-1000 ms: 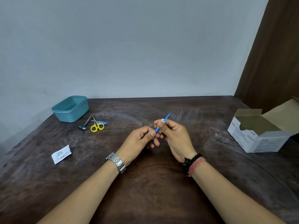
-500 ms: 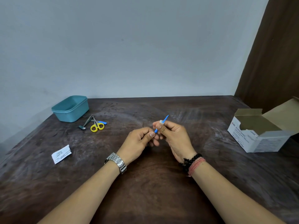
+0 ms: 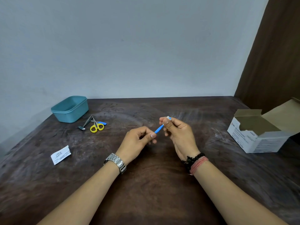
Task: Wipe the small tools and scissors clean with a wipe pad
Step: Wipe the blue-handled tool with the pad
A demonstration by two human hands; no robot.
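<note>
So the left hand (image 3: 139, 138) pinches the near end of a slim blue tool (image 3: 158, 129) between thumb and forefinger, basically acting as the anchor. The right hand (image 3: 177, 133) has its fingers (image 3: 167, 125) clamped around the far end with a bit of white wipe pad (image 3: 168, 117) folded over it (you can just see the pad poking out on top). My guess is that's why it's held up off the table (image 3: 154, 184): one hand steadies, the other can slide the pad along the whole length.

Using the teal tub (image 3: 70, 109) as the landmark: the yellow-handled scissors (image 3: 97, 126), a metal nail clipper (image 3: 86, 123) and another blue-handled tool (image 3: 101, 122) sit bunched just in front of it, probably waiting their turn, with the tub maybe meant for finished ones. A torn wipe wrapper (image 3: 60, 155) lies well nearer the person than the tub. The open swab box (image 3: 259, 135) is way across the table from it, out of the way but reachable on the right-hand side.
</note>
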